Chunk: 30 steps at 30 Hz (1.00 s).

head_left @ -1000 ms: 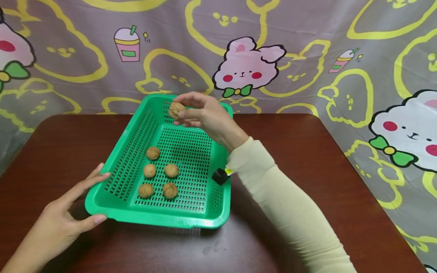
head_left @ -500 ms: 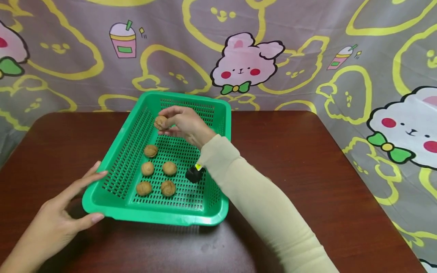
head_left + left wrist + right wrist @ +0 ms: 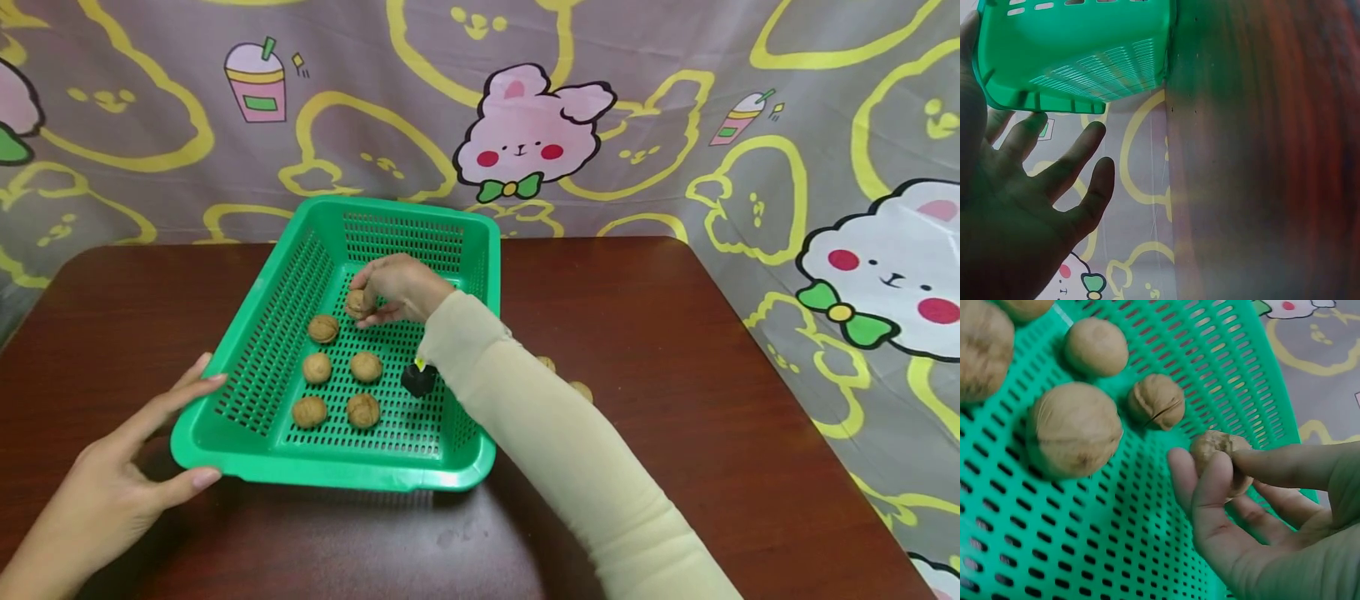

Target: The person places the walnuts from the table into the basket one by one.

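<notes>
My right hand (image 3: 402, 287) reaches into the green plastic basket (image 3: 337, 475) and pinches a walnut (image 3: 357, 305) between thumb and fingers, low over the basket's floor. In the right wrist view that walnut (image 3: 1219, 447) shows between the fingertips, beside another walnut (image 3: 1157, 402). Several more walnuts, such as one at the front (image 3: 363, 411), lie in two rough columns on the basket floor. My left hand (image 3: 123, 475) touches the basket's near-left rim with fingers extended; the left wrist view shows its fingers (image 3: 1072, 156) spread and straight, beside the basket's outer wall.
The basket stands tilted on a dark brown table (image 3: 637, 350). Beyond my right sleeve (image 3: 555, 433), a couple of walnuts (image 3: 581, 391) are partly hidden on the table. A black wrist camera (image 3: 417, 380) hangs under the right cuff. A patterned cloth (image 3: 375, 92) hangs behind the table.
My right hand has carried the walnut from above the basket's far end down and left, close to the floor near the farthest walnut. The left hand keeps its place at the rim.
</notes>
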Tool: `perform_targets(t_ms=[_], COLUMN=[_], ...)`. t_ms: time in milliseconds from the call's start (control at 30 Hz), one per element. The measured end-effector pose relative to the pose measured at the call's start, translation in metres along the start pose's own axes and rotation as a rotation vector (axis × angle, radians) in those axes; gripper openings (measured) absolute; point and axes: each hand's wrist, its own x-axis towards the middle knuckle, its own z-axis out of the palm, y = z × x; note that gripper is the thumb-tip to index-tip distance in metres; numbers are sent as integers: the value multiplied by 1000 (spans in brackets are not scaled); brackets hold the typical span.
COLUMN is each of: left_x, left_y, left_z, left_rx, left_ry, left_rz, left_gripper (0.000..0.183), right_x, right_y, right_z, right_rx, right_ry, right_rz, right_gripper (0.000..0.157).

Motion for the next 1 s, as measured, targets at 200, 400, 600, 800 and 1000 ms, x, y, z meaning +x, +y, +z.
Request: perform_targets(t_ms=[200, 400, 600, 800, 1000], left_x=[-1, -1, 1, 1, 0], left_y=[1, 1, -2, -2, -1], left_z=[0, 1, 2, 2, 0], left_rx=[12, -4, -15, -16, 6], left_ry=[4, 0, 1, 1, -11], left_rz=[-12, 2, 7, 9, -8], left_gripper=[96, 95, 96, 96, 96], right_x=[3, 3, 1, 0, -5], right_y=[1, 2, 5, 7, 6], right_z=[5, 8, 8, 9, 7], right_rx=[-109, -195, -242, -265, -316], right_ry=[30, 38, 45, 67, 85], right_rz=[56, 73, 50, 18, -15], right_gripper=[41, 37, 34, 30, 29])
